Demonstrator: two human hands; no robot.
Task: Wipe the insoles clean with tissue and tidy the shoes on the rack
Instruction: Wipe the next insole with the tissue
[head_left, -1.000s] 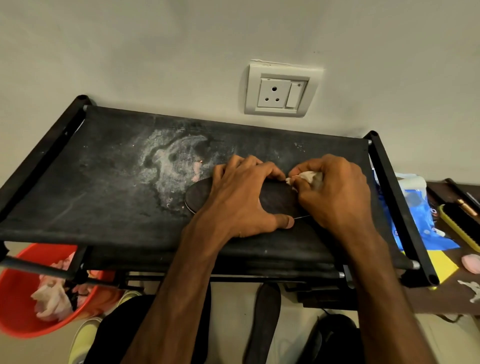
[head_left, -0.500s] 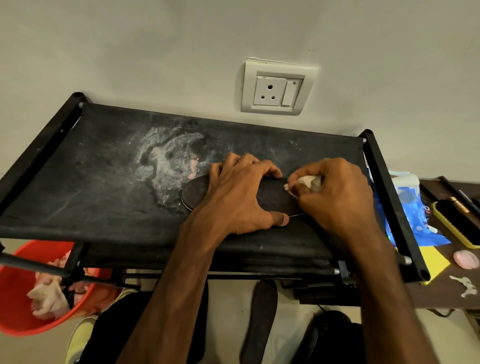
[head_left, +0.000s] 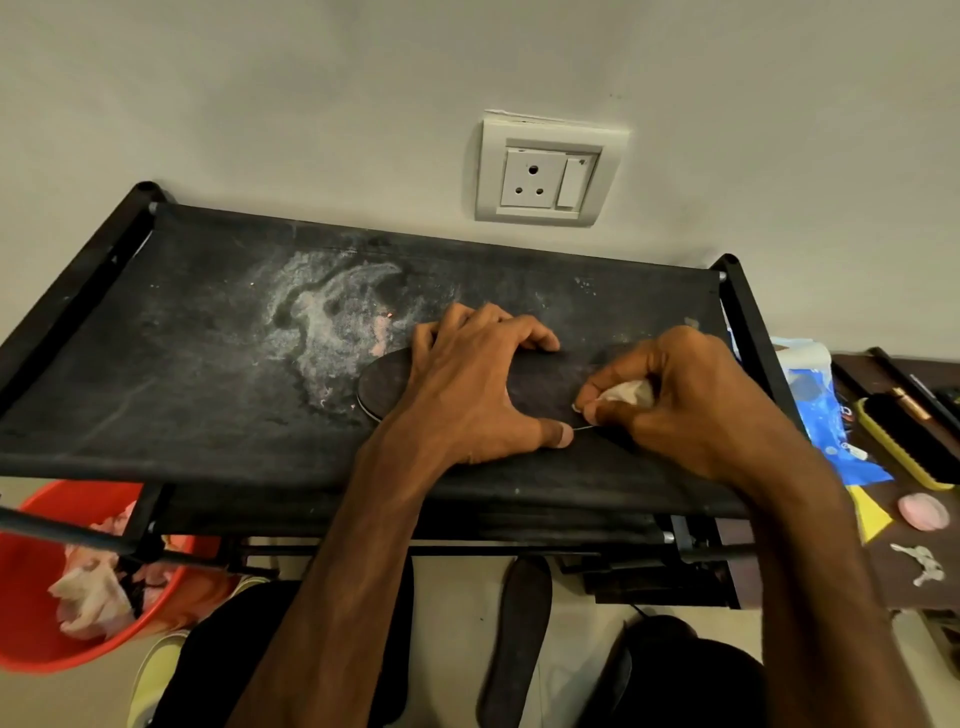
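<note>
A dark insole (head_left: 540, 387) lies flat on the black fabric top of the shoe rack (head_left: 171, 364). My left hand (head_left: 478, 387) arches over its middle, fingers on the far edge and thumb on the near edge, holding it down. My right hand (head_left: 685, 400) pinches a small crumpled white tissue (head_left: 626, 393) against the insole's right end. A second dark insole (head_left: 517, 639) lies on the floor below the rack.
Whitish dust smears the rack top (head_left: 332, 322). An orange bucket (head_left: 31, 613) with used tissues stands at lower left. To the right lie a blue packet (head_left: 826, 415), a yellow-backed brush (head_left: 904, 441) and a pink lump (head_left: 923, 511). A wall socket (head_left: 543, 176) is behind.
My right hand has slid the tissue a little toward me along the insole's right end. My left hand has stayed in place on the insole.
</note>
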